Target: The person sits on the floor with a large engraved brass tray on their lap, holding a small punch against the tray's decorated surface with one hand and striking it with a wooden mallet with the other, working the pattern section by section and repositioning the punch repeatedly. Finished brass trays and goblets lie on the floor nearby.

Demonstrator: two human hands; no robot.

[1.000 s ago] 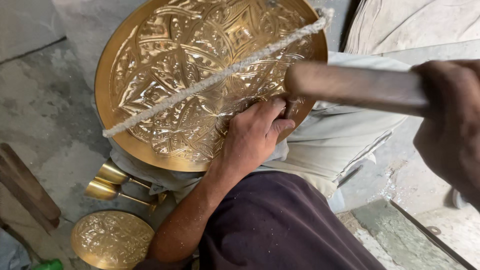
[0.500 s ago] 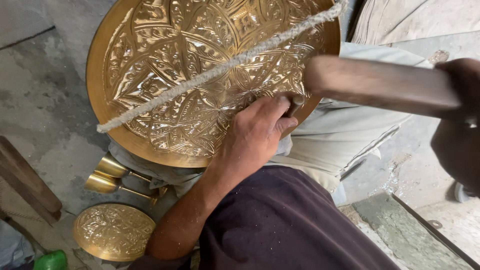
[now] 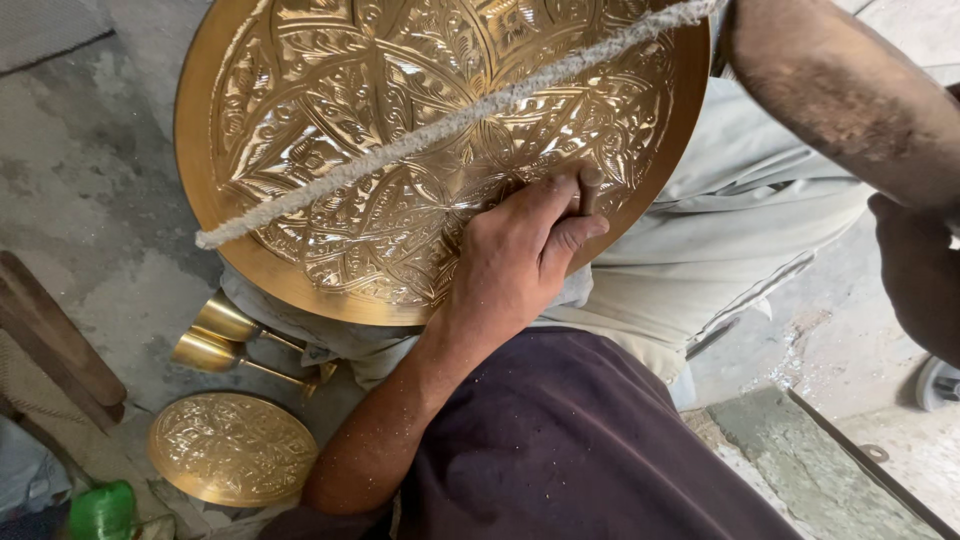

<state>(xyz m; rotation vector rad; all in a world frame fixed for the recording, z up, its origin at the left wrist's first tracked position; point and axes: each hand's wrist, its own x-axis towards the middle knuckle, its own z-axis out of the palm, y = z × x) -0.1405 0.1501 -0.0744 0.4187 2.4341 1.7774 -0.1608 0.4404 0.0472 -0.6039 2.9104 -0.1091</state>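
On a stained grey concrete floor [image 3: 80,190], a large round engraved brass tray [image 3: 330,120] rests on a lap draped in pale cloth [image 3: 740,240], with a frayed rope [image 3: 440,125] crossing it. The left hand [image 3: 515,265] grips a slim metal punch [image 3: 588,192] (tip on the tray); the right hand [image 3: 915,275] is blurred, grip unclear.

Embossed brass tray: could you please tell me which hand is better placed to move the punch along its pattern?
Probably the left hand: it grips the punch, tip against the embossed brass tray. The right hand holds the wooden handle off to the side.
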